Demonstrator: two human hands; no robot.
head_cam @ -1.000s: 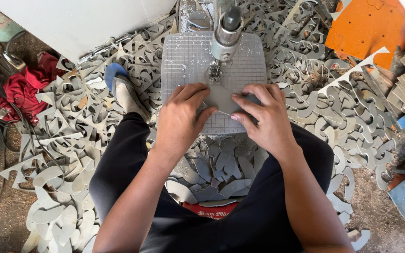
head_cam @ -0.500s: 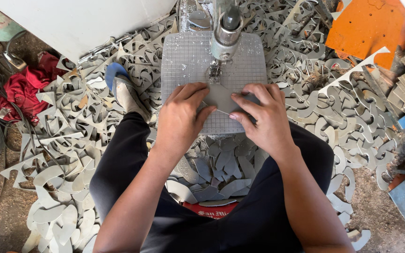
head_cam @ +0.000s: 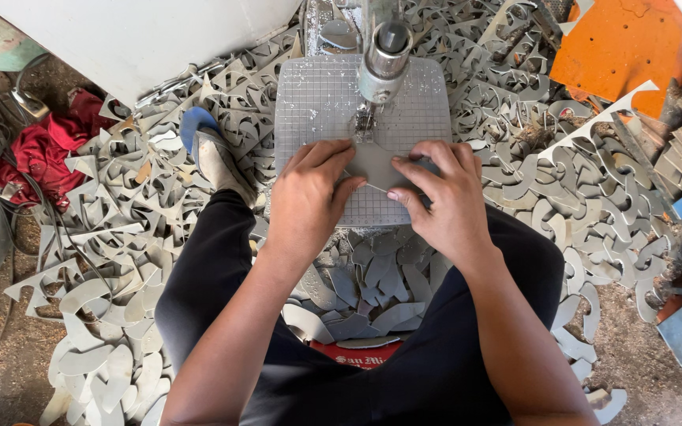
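Observation:
A small flat grey piece (head_cam: 374,162) lies on the gridded metal saw table (head_cam: 309,102), right below the machine's vertical grey head (head_cam: 385,55) and blade. My left hand (head_cam: 306,197) presses on the piece's left side, and my right hand (head_cam: 444,197) pinches and holds its right side. Both hands sit close together at the table's near edge. The fingers hide most of the piece's outline.
Grey cut-out scraps (head_cam: 120,237) cover the floor all around, and several leaf-shaped pieces (head_cam: 380,284) are piled between my knees. My foot in a blue sandal (head_cam: 211,154) rests at the left. An orange sheet (head_cam: 625,47) lies at the top right, a red cloth (head_cam: 37,150) at the left.
Both hands have shifted a little, turning the grey piece slightly under the blade. Everything else stays where it was.

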